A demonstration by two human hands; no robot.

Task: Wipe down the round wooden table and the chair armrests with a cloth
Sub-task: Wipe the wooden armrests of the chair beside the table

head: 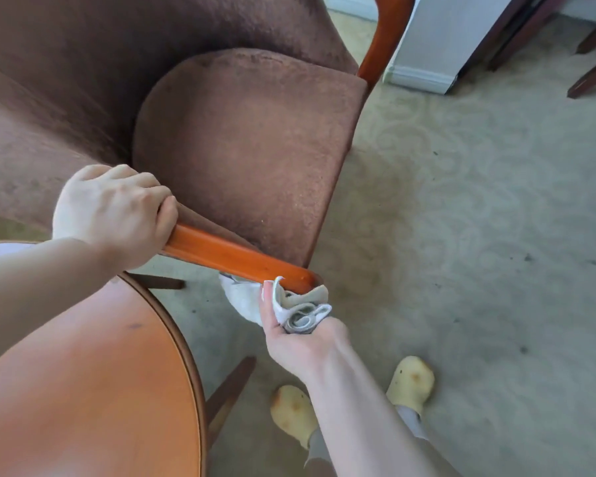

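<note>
A brown upholstered chair fills the upper left, and its glossy orange wooden armrest runs diagonally across the middle. My left hand is closed around the armrest's upper end. My right hand grips a bunched white-grey cloth pressed against the underside of the armrest's rounded front tip. The round wooden table sits at the lower left, partly under my left forearm.
Pale patterned carpet covers the floor to the right. My two feet in yellow slippers stand at the bottom centre. The chair's other wooden arm rises at the top. A white baseboard corner and dark furniture legs stand at the top right.
</note>
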